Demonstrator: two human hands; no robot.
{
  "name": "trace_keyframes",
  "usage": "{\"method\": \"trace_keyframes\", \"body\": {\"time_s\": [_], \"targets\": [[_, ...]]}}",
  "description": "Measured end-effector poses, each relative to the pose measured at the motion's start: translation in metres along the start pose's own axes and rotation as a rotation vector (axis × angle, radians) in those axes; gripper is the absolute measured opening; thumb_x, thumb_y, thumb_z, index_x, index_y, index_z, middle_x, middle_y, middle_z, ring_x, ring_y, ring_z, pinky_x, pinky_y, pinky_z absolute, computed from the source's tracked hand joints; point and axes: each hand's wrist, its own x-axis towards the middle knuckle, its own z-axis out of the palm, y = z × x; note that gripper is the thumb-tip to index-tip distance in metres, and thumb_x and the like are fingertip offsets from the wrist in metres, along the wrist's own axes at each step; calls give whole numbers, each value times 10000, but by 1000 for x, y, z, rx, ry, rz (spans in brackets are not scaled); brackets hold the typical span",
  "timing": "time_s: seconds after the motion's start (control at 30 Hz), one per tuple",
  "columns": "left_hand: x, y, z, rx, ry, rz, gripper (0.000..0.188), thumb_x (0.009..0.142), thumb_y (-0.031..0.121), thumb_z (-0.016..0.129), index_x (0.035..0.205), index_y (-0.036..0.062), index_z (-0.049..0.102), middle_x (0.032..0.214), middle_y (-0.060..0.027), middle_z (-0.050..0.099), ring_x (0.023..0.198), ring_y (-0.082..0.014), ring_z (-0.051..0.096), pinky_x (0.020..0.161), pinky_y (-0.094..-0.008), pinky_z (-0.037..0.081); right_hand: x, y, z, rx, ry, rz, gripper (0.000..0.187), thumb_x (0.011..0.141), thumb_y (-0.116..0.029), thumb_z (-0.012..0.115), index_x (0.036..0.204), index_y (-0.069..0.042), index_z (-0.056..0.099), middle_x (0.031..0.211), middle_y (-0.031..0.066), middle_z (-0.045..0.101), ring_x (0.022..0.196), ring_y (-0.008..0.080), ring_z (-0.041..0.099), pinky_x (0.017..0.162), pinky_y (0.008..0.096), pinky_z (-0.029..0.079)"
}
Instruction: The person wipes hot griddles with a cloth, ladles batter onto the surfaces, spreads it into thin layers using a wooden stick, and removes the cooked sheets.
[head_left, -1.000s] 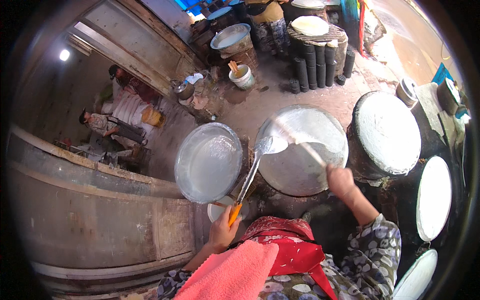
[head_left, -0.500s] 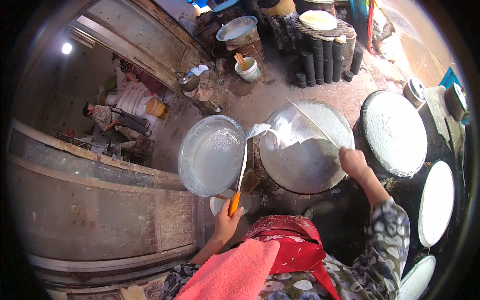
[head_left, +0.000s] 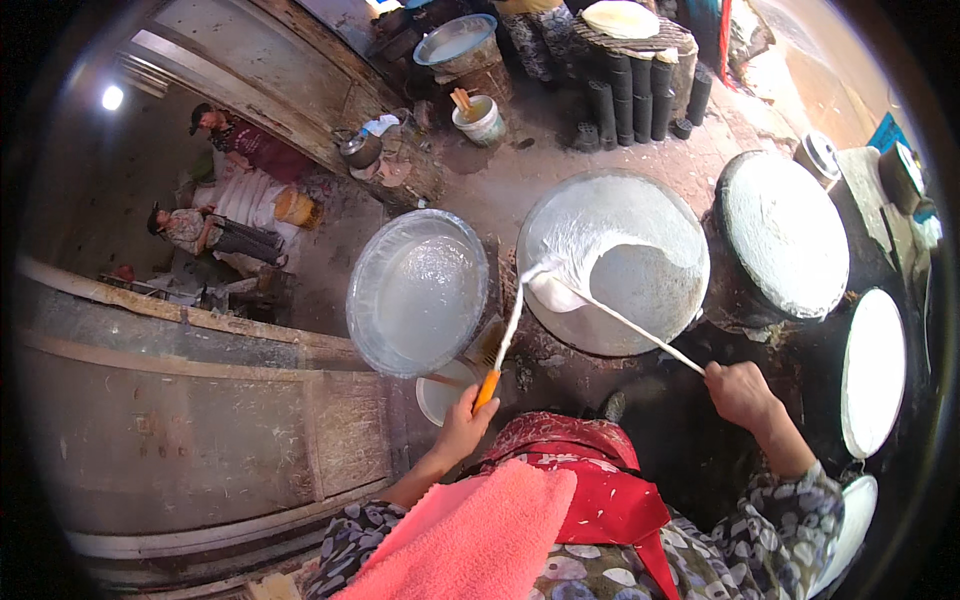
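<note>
My left hand (head_left: pixel 465 425) is wrapped round the orange handle of a batter-coated ladle (head_left: pixel 509 330). The ladle's white-smeared head hangs over the left part of a round griddle (head_left: pixel 632 315). In my right hand (head_left: pixel 745 398) is a thin pale stick (head_left: pixel 645 333), whose far end meets the ladle's head; batter hides the exact contact. White batter (head_left: pixel 585 245) lies in a curved sweep over the griddle's far half, with grey surface bare inside the curve. To the left of the griddle stands a wide basin (head_left: pixel 365 300) of white batter.
More round griddles covered in white (head_left: pixel 785 235) curve along my right side. A white bucket (head_left: pixel 440 395) sits beneath the basin's near edge. Ahead are black briquettes (head_left: pixel 620 100), a flatbread stack (head_left: pixel 620 18) and a small bucket (head_left: pixel 480 125). Two people (head_left: pixel 205 235) are in the room at left.
The ladle has swung from the basin's rim over the griddle. My right hand has drawn nearer and slightly right, bringing the stick's tip to the ladle. Batter now spreads in a wider curve.
</note>
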Motion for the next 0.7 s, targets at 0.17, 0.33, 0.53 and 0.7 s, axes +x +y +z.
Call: {"method": "trace_keyframes", "body": {"time_s": [0.17,0.33,0.53,0.7], "targets": [[-20,-26,-13,-35,-270,11,383,963,245,556,1241,-9,486,774,-64,543,612,-103,507,550,-264,411,-89,-31,42,92,201,213,175,858,-163,612,774,-79,482,615,111,557,547,346,574,486,438,435],[-22,-15,-22,-431,-432,39,293,1017,189,436,1266,35,435,746,4,451,549,-49,404,488,-190,338,-114,-113,95,485,300,711,198,947,-187,542,1098,-68,588,795,193,641,752,370,649,627,402,501],[-4,-20,-24,-409,-268,249,285,1019,188,421,1247,21,451,734,0,460,514,-46,414,475,-193,348,53,-229,124,1003,406,554,274,981,-257,502,983,-3,604,683,120,576,604,232,555,567,384,445],[15,-19,-43,-487,-310,207,153,1010,197,458,1075,60,476,709,29,454,517,-28,414,442,-187,338,70,-242,157,927,556,660,294,967,-272,487,957,-6,613,788,244,634,723,408,619,684,457,483]]}}
